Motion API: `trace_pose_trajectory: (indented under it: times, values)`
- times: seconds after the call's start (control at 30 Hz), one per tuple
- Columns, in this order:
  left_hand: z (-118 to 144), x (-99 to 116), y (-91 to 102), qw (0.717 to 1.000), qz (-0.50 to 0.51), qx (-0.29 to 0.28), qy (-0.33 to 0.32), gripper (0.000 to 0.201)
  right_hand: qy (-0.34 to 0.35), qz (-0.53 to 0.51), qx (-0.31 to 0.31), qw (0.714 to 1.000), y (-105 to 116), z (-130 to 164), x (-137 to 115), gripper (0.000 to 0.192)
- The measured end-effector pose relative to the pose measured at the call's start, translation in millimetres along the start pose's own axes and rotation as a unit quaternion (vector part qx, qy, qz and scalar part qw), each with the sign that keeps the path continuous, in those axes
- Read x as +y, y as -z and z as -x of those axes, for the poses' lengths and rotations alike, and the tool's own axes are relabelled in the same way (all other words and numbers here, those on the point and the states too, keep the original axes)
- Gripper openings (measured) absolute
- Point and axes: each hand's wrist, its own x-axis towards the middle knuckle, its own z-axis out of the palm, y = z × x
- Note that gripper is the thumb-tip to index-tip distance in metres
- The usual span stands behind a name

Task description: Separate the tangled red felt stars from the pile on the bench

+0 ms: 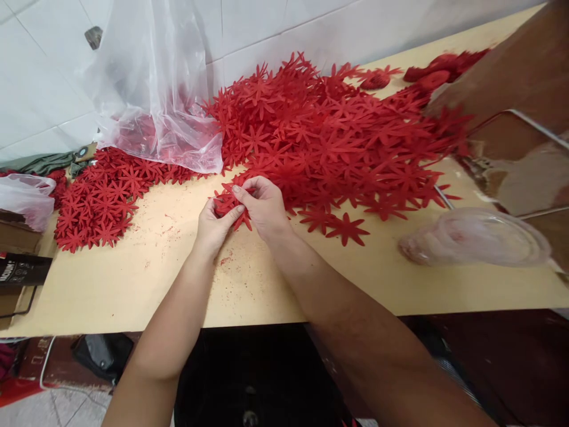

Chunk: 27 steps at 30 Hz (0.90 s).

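Observation:
Red flower-shaped cutouts [226, 203] with narrow petals are held between my two hands, just above the table. My left hand [216, 224] grips them from the left, its thumb pointing up to the right. From the right, my right hand [262, 204] pinches their upper edge with thumb and curled fingers. How many cutouts are in my grip I cannot tell, since the fingers hide part of them. Right behind my hands rises a large heap of the same red cutouts [329, 136]. A few single cutouts [347, 229] lie at its front edge.
Another pile of red cutouts [100, 204] lies at the left. A clear plastic bag [155, 112] hangs behind it. To the right are a transparent plastic tub [480, 237] and a worn cardboard box [520, 118]. Red crumbs dot the pale tabletop [169, 267].

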Motion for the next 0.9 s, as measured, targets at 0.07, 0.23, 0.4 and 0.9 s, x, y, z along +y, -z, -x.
trace_pose_trajectory:
  times: [0.07,0.23,0.4,0.9]
  values:
    - [-0.3,-3.0,-0.8,1.000,-0.008,0.026,0.004,0.035,0.003,0.013,0.010,1.000,-1.7,1.7,0.3,0.028]
    - [-1.4,-1.9,4.8,1.000,0.006,0.027,0.006,0.029,0.003,0.008,-0.110,0.994,2.7,3.7,-5.2,0.031]
    - [-1.8,4.0,6.3,1.000,0.021,-0.016,0.009,0.029,-0.001,-0.005,-0.124,0.992,6.0,2.8,-12.0,0.036]
    - [-3.2,12.0,12.3,0.999,0.009,0.041,0.030,0.020,0.004,0.013,-0.012,1.000,23.6,-14.9,-8.9,0.033]
